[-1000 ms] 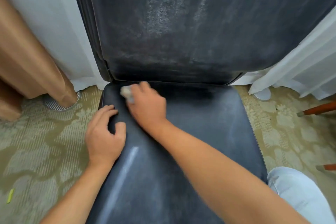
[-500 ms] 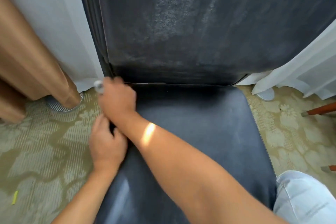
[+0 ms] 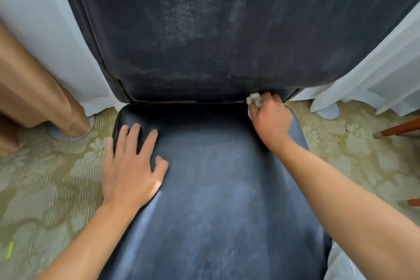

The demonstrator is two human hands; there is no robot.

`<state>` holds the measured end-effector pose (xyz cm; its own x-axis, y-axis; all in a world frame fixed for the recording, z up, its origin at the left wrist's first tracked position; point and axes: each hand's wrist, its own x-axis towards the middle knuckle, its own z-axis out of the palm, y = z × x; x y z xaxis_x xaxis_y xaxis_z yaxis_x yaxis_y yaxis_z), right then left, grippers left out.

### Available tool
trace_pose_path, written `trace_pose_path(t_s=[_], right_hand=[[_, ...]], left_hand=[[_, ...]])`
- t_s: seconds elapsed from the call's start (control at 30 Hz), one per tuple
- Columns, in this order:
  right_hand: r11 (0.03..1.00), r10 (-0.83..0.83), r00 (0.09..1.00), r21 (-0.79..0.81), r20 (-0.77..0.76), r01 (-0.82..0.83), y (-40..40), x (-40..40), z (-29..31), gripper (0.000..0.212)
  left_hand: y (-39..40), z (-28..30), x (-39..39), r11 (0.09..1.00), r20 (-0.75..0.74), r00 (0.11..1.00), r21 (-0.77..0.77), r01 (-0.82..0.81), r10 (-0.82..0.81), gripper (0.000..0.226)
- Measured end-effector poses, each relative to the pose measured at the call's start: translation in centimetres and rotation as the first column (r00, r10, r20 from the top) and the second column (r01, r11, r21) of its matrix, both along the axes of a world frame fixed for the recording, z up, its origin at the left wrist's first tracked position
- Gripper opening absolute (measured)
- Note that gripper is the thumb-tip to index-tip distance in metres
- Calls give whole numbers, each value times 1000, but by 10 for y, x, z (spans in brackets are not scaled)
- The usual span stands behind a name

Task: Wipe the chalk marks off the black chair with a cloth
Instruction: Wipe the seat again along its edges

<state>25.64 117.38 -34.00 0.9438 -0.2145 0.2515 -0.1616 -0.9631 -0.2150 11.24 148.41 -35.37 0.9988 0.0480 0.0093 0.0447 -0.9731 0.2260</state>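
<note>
The black chair [image 3: 216, 200] fills the middle of the view, its seat toward me and its backrest rising at the top. Pale chalky smears cover the backrest [image 3: 188, 13] and streak the seat's left front. My right hand [image 3: 271, 118] grips a small crumpled whitish cloth [image 3: 254, 100] at the seat's far right corner, against the seam under the backrest. My left hand [image 3: 131, 166] lies flat with spread fingers on the seat's left side, near its edge.
White curtains [image 3: 375, 75] hang on both sides of the chair, with a tan drape [image 3: 38, 98] at left over a round floor grille [image 3: 68, 134]. Patterned carpet surrounds the chair. Orange-brown wooden legs [image 3: 400, 129] poke in at right. A pale trouser knee [image 3: 341, 263] shows bottom right.
My right hand has swept the cloth along the back seam from the seat's far left corner to its far right corner. My left hand uncurled and now lies flat on the seat.
</note>
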Motion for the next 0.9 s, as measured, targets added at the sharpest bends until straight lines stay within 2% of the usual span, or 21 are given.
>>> trace_pose_path(t_s=[0.1,0.23,0.3,0.37,0.47,0.53,0.6,0.67,0.8,0.9], right_hand=[[988,-135,991,69,-18,136,20,1,1,29],[985,-150,988,92,30,147,84,-17,7,21],[985,48,993,161,112,-66,148,-36,5,20],[932,309,939,152,148,-330,194,-55,3,24],[840,530,836,45,138,-540,158,-65,0,23],[885,465,881,-59,89,-462,78,-64,-5,24],[978,202,975,-62,96,-197,-7,-58,-5,28],[999,-13,995,-32,98,16,-65,-56,-2,31],[976,-214,976,34,-34,215,-70,-54,0,34],[966,-227,966,101,-125,240,-67,-61,6,41]], left_hand=[[-3,2,16,995,-153,987,85,58,-44,76],[-13,-8,26,991,-167,984,110,77,-58,77],[-9,-6,25,995,-129,990,68,68,-59,78],[-1,-6,25,998,-86,995,28,61,-59,77],[5,-7,26,999,-74,996,20,46,-45,75],[2,-7,25,999,-82,996,35,36,-33,75],[-1,-6,24,998,-109,994,51,31,-25,77],[-2,-3,22,998,-144,989,56,31,-23,77],[2,5,26,998,-217,975,40,52,-42,67],[11,8,25,997,-145,986,9,80,-78,59]])
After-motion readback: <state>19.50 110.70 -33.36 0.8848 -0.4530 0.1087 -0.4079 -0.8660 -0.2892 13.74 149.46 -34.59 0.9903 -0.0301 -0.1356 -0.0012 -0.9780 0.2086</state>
